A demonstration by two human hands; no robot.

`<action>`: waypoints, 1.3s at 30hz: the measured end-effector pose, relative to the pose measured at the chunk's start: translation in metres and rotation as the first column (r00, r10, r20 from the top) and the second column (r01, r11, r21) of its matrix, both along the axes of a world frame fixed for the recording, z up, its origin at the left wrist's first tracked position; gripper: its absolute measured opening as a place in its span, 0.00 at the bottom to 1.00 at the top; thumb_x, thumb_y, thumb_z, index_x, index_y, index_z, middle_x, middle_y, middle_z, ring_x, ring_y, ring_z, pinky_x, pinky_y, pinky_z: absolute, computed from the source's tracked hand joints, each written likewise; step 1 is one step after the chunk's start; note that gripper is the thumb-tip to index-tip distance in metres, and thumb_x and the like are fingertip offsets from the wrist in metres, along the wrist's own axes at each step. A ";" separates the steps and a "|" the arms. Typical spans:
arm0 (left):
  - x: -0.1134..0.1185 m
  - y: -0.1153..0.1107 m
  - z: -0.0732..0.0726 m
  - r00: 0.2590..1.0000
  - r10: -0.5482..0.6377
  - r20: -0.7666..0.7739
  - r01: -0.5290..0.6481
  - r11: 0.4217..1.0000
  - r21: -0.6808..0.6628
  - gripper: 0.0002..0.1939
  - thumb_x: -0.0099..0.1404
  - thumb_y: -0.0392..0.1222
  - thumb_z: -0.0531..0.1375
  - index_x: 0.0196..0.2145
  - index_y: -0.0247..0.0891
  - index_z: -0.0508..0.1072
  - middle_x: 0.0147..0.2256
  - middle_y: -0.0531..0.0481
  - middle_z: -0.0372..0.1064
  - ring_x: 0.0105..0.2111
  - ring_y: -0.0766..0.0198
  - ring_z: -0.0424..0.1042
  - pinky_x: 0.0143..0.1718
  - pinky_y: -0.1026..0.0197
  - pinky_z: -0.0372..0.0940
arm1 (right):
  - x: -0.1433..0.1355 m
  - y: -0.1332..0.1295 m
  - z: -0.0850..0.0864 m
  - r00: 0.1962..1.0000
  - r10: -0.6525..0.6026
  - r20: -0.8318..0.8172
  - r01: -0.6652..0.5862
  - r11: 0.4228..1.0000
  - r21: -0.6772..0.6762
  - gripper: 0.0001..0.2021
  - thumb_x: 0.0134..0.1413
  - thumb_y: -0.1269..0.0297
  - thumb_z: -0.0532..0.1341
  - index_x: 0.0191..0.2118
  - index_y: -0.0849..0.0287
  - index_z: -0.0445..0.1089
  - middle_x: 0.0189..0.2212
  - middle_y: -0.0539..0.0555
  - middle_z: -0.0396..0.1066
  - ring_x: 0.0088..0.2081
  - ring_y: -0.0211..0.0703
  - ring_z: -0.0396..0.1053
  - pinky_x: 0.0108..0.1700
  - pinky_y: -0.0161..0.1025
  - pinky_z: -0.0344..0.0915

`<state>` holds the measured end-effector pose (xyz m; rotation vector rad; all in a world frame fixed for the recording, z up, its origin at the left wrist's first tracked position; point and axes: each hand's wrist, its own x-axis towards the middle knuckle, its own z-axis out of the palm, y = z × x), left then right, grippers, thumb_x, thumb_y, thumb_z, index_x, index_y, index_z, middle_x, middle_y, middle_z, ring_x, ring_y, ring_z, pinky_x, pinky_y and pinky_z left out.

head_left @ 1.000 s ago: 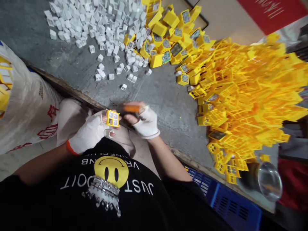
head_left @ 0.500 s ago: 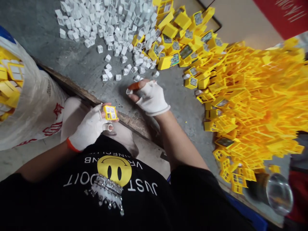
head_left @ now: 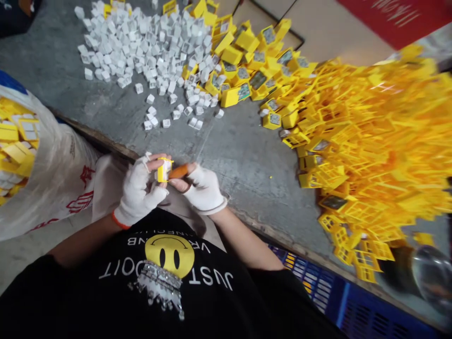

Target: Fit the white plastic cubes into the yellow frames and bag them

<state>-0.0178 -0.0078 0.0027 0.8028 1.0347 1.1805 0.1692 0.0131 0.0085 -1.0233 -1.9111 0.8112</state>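
Note:
My left hand (head_left: 139,190), in a white fingerless glove with an orange cuff, grips a small yellow plastic frame (head_left: 163,170) between thumb and fingers. White square caps fill part of the frame, which is turned partly edge-on. My right hand (head_left: 205,188), gloved in white too, meets it from the right. An orange covering wraps one of its fingers. Its thumb and finger are pinched against the frame's face, hiding the small white cap that they carried half a second ago. Several loose white caps (head_left: 150,117) lie on the grey worktop beyond both hands.
A big heap of white caps (head_left: 148,47) spreads across the grey worktop (head_left: 233,155). Yellow housings (head_left: 233,54) and a tall pile of yellow frames (head_left: 381,155) rise on the right. At left stands a white sack (head_left: 60,155) of filled yellow pieces. A blue crate (head_left: 318,287) sits lower right.
My right hand has come down and left from the worktop to the yellow frame. My left hand has tilted the frame toward it. The whole view has shifted slightly.

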 end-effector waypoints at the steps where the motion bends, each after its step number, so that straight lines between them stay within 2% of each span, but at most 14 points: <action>1: 0.001 0.000 -0.001 1.000 0.019 -0.019 -0.018 0.999 0.043 0.20 0.55 0.40 0.76 0.45 0.48 0.80 0.62 0.48 0.72 0.66 0.46 0.68 0.73 0.44 0.59 | 0.004 0.003 -0.002 0.998 0.051 0.024 -0.052 0.998 0.018 0.21 0.72 0.42 0.60 0.38 0.52 0.80 0.30 0.50 0.81 0.29 0.41 0.76 0.39 0.40 0.75; 4: 0.001 0.002 -0.002 0.997 0.072 -0.024 -0.069 0.992 0.105 0.19 0.60 0.42 0.73 0.50 0.47 0.79 0.54 0.47 0.77 0.54 0.50 0.77 0.56 0.50 0.74 | 0.031 0.036 -0.003 0.988 0.047 0.149 -0.055 0.997 0.048 0.16 0.72 0.47 0.61 0.44 0.52 0.82 0.36 0.52 0.83 0.36 0.44 0.80 0.45 0.42 0.76; 6: 0.000 0.003 0.001 0.996 0.076 0.039 -0.076 0.997 -0.003 0.20 0.62 0.43 0.71 0.52 0.47 0.78 0.52 0.48 0.78 0.51 0.51 0.78 0.44 0.56 0.76 | 0.060 0.077 0.000 0.934 -0.207 0.292 0.195 0.978 0.068 0.12 0.69 0.55 0.63 0.47 0.53 0.81 0.41 0.55 0.84 0.43 0.49 0.80 0.51 0.47 0.76; 9: -0.002 0.007 0.010 0.992 0.080 0.102 -0.065 0.988 -0.142 0.20 0.62 0.45 0.71 0.52 0.44 0.77 0.51 0.46 0.78 0.49 0.51 0.78 0.38 0.57 0.76 | 0.099 0.149 0.012 0.651 -0.513 0.559 0.564 0.820 0.096 0.14 0.65 0.63 0.63 0.53 0.58 0.78 0.50 0.62 0.82 0.51 0.57 0.78 0.58 0.55 0.73; 12: -0.003 0.008 0.015 0.987 0.093 0.134 -0.064 0.976 -0.208 0.20 0.61 0.45 0.70 0.51 0.44 0.76 0.50 0.46 0.78 0.46 0.53 0.79 0.36 0.58 0.76 | 0.108 0.203 0.020 0.426 -0.535 0.729 0.666 0.731 0.148 0.22 0.67 0.59 0.61 0.62 0.61 0.73 0.61 0.69 0.75 0.61 0.66 0.73 0.64 0.63 0.67; 16: -0.003 0.008 0.010 0.988 0.095 0.126 -0.066 0.974 -0.217 0.20 0.61 0.45 0.70 0.50 0.42 0.77 0.49 0.45 0.78 0.46 0.52 0.79 0.36 0.58 0.75 | 0.092 0.227 0.026 0.338 -0.472 0.814 0.597 0.776 0.202 0.24 0.69 0.56 0.59 0.63 0.65 0.72 0.65 0.74 0.71 0.66 0.72 0.67 0.66 0.68 0.62; 21: -0.009 0.009 0.005 0.991 0.086 0.101 -0.062 0.973 -0.221 0.19 0.62 0.44 0.70 0.51 0.44 0.78 0.49 0.45 0.80 0.47 0.51 0.80 0.37 0.58 0.76 | 0.104 0.194 0.037 0.422 -0.423 0.802 0.508 0.843 0.177 0.27 0.62 0.63 0.65 0.66 0.62 0.71 0.65 0.71 0.71 0.63 0.68 0.71 0.63 0.60 0.68; 25: -0.003 0.011 0.008 0.989 0.050 0.141 -0.012 0.965 -0.262 0.17 0.61 0.42 0.70 0.49 0.42 0.79 0.45 0.45 0.79 0.41 0.54 0.79 0.31 0.60 0.75 | 0.125 0.121 0.025 0.457 -0.240 0.856 0.085 0.970 0.227 0.23 0.67 0.68 0.61 0.65 0.55 0.73 0.62 0.67 0.76 0.58 0.63 0.75 0.57 0.59 0.70; 27: 0.004 0.012 0.012 0.983 0.007 0.186 0.049 0.953 -0.298 0.18 0.61 0.42 0.70 0.49 0.41 0.78 0.45 0.45 0.77 0.38 0.56 0.78 0.29 0.60 0.74 | 0.129 0.084 0.014 0.493 -0.054 0.868 -0.170 0.973 0.157 0.21 0.71 0.70 0.56 0.63 0.48 0.74 0.62 0.61 0.77 0.58 0.57 0.76 0.56 0.55 0.70; 29: 0.011 0.010 0.016 0.972 -0.035 0.233 0.111 0.939 -0.325 0.18 0.63 0.43 0.69 0.51 0.41 0.78 0.47 0.45 0.76 0.38 0.57 0.78 0.30 0.60 0.73 | 0.132 0.055 0.006 0.534 0.029 0.845 -0.273 0.952 0.140 0.21 0.73 0.70 0.54 0.63 0.44 0.74 0.66 0.56 0.75 0.63 0.53 0.73 0.57 0.52 0.69; 32: 0.015 0.007 0.020 0.958 -0.070 0.277 0.165 0.927 -0.336 0.18 0.66 0.43 0.67 0.53 0.42 0.77 0.48 0.45 0.76 0.36 0.60 0.77 0.30 0.61 0.73 | 0.139 0.039 0.000 0.574 -0.232 0.785 0.037 0.965 0.258 0.23 0.73 0.68 0.53 0.66 0.46 0.70 0.66 0.59 0.75 0.63 0.56 0.72 0.58 0.55 0.68; 34: 0.014 0.005 0.022 0.953 -0.084 0.292 0.184 0.924 -0.336 0.18 0.66 0.43 0.66 0.54 0.42 0.76 0.49 0.45 0.77 0.36 0.60 0.77 0.30 0.61 0.73 | 0.142 0.044 -0.002 0.525 -0.407 0.747 0.302 0.910 0.283 0.23 0.70 0.63 0.57 0.67 0.51 0.71 0.63 0.65 0.76 0.60 0.62 0.74 0.58 0.59 0.68; 36: 0.012 0.004 0.023 0.949 -0.093 0.300 0.197 0.920 -0.338 0.18 0.67 0.42 0.66 0.54 0.42 0.76 0.48 0.45 0.77 0.37 0.59 0.78 0.31 0.61 0.73 | 0.139 0.055 -0.003 0.491 -0.395 0.777 0.402 0.894 0.200 0.28 0.63 0.54 0.66 0.66 0.55 0.72 0.61 0.69 0.77 0.58 0.69 0.75 0.58 0.63 0.69; 39: 0.011 0.000 0.022 0.940 -0.116 0.320 0.227 0.915 -0.334 0.19 0.68 0.42 0.67 0.56 0.44 0.76 0.46 0.45 0.77 0.39 0.58 0.78 0.31 0.62 0.74 | 0.123 0.063 -0.003 0.493 -0.266 0.828 0.384 0.921 0.067 0.34 0.55 0.49 0.73 0.64 0.60 0.74 0.57 0.72 0.79 0.56 0.74 0.76 0.58 0.67 0.70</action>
